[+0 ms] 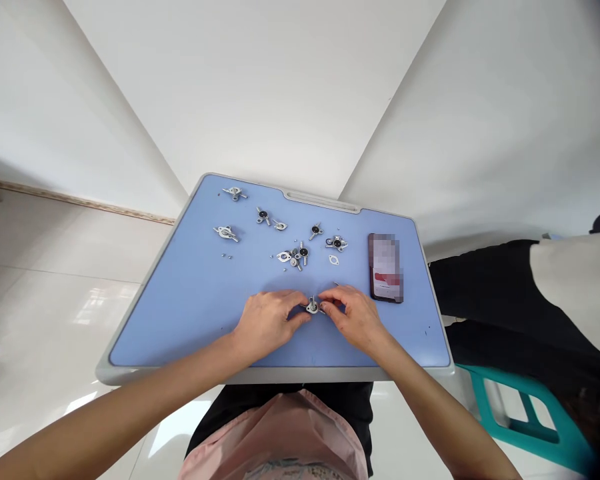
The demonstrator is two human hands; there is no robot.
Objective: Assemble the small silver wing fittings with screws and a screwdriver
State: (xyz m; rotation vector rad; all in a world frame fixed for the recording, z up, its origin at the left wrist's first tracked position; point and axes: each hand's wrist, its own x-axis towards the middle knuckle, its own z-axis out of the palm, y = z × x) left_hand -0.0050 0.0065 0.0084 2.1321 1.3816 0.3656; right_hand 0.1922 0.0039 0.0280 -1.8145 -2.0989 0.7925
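Note:
A small metal valve [313,307] with an oval flange plate and an upright lever stands near the front middle of the blue tabletop. My left hand [269,320] pinches its left side between thumb and fingers. From the right, the thumb and fingertips of my right hand [354,316] close on its other side. Just beyond my hands lies a cluster of valve bodies [296,260] beside a loose flange plate [283,257]. Another thin oval plate [333,260] lies behind my right hand. The fingertips partly cover the valve's sides.
More valves lie toward the back, among them a flanged one [226,233] at left and a black-centred one [337,243] at right. Tiny metal bits are scattered about. A phone [386,268] lies right. Beyond the table's right edge are a seated person's dark-clothed leg [485,280] and a green stool [530,417].

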